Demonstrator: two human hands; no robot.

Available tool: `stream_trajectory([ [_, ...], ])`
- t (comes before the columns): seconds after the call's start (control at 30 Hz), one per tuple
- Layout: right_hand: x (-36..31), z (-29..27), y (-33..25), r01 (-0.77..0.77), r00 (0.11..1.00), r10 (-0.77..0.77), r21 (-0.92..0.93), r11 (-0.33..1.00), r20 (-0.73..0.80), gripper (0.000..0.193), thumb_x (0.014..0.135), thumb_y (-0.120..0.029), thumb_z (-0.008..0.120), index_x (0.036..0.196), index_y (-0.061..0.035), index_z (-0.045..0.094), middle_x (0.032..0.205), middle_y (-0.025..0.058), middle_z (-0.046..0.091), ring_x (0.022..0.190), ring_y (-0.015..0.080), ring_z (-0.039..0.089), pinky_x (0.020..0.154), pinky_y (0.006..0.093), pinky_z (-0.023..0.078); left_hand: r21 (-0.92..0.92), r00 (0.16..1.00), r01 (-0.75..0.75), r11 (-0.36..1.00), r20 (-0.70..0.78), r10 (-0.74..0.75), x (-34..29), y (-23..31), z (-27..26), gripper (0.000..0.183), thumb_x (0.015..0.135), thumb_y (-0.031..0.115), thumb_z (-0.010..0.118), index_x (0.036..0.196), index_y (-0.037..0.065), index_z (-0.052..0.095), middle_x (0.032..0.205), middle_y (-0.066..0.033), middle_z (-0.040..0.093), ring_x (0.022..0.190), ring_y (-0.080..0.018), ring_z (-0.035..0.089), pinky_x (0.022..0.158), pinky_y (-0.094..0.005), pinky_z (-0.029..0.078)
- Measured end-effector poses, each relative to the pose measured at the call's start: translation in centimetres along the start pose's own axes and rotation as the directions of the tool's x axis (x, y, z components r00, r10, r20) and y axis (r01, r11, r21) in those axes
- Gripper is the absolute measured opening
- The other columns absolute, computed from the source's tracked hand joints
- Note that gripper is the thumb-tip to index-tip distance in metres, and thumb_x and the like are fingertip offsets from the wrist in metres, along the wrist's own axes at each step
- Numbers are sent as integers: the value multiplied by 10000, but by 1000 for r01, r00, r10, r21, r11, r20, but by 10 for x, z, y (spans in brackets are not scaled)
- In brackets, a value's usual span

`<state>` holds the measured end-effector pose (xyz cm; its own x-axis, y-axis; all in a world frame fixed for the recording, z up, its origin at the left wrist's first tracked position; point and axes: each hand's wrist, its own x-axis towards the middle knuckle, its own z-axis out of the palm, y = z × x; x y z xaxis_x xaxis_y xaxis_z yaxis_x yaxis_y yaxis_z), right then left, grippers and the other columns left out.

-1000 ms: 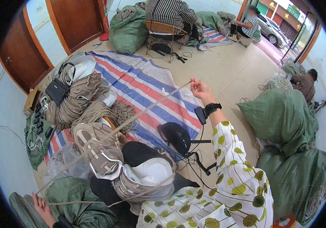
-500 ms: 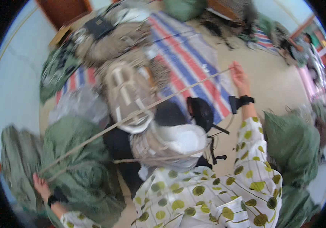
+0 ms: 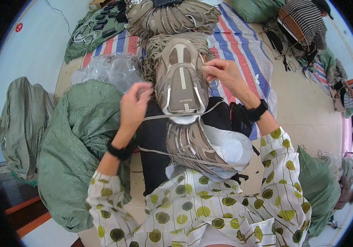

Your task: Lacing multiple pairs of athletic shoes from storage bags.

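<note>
A beige-brown shoe upper point(image 3: 182, 84) lies toe toward me over my dark-clad lap, on a bundle of beige laces point(image 3: 149, 61). A pale flat shoelace point(image 3: 160, 117) crosses its toe end and trails off to the right. My right hand point(image 3: 226, 76) is closed in a pinch on the shoelace at the upper's right edge; the tip between the fingers is too small to see clearly. My left hand point(image 3: 135, 107) is raised just left of the upper, its fingers smeared by motion. Nearer me rests a second upper point(image 3: 197, 150) with white lining, a lace across it.
Green sacks point(image 3: 81, 152) stand at my left, and another point(image 3: 320, 185) at my right. A clear plastic bag point(image 3: 108, 72) lies beyond the left sack. Bundled uppers point(image 3: 168, 18) lie ahead on a striped sheet point(image 3: 244, 61). Another person point(image 3: 349, 96) sits far right.
Both hands have come inward from wide apart, where the lace was stretched taut between them. The lace now hangs slack across the toe end. My view has shifted too.
</note>
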<state>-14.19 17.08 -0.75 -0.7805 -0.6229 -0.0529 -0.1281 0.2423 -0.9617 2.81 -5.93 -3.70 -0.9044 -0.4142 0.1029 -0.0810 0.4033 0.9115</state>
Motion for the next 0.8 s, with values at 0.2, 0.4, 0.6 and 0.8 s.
stream_trajectory([
  [0.2,17,27,-8,169,980,-198,-379,910,-37,207,747,-224,635,833,-41,675,780,139,619,726,242,599,647,335,449,192,997,2,981,-81,14,54,-4,50,558,780,260,627,1198,-60,440,1146,-192,540,1032,-228,538,871,-308,416],
  [0.4,19,35,-6,344,912,-410,-584,735,21,146,770,-171,599,789,-26,607,754,140,545,742,313,554,656,388,434,-36,988,141,989,61,-139,76,-13,53,736,710,383,661,1199,-100,399,1164,-239,499,1078,-293,494,918,-332,377],
  [0.6,9,34,-18,441,861,-476,-730,521,181,89,791,-119,555,798,-31,562,798,141,528,794,322,540,687,407,432,-329,930,318,889,291,-225,79,2,42,615,703,249,723,1171,-39,445,1049,-113,573,888,-149,564,786,-266,448],
  [0.8,8,37,-18,398,899,-403,-699,594,169,97,792,-108,544,836,-22,533,805,139,519,793,327,528,687,415,427,-542,841,447,712,525,-129,82,-3,34,418,747,106,665,1115,13,489,999,-57,594,854,-115,574,778,-263,471],
])
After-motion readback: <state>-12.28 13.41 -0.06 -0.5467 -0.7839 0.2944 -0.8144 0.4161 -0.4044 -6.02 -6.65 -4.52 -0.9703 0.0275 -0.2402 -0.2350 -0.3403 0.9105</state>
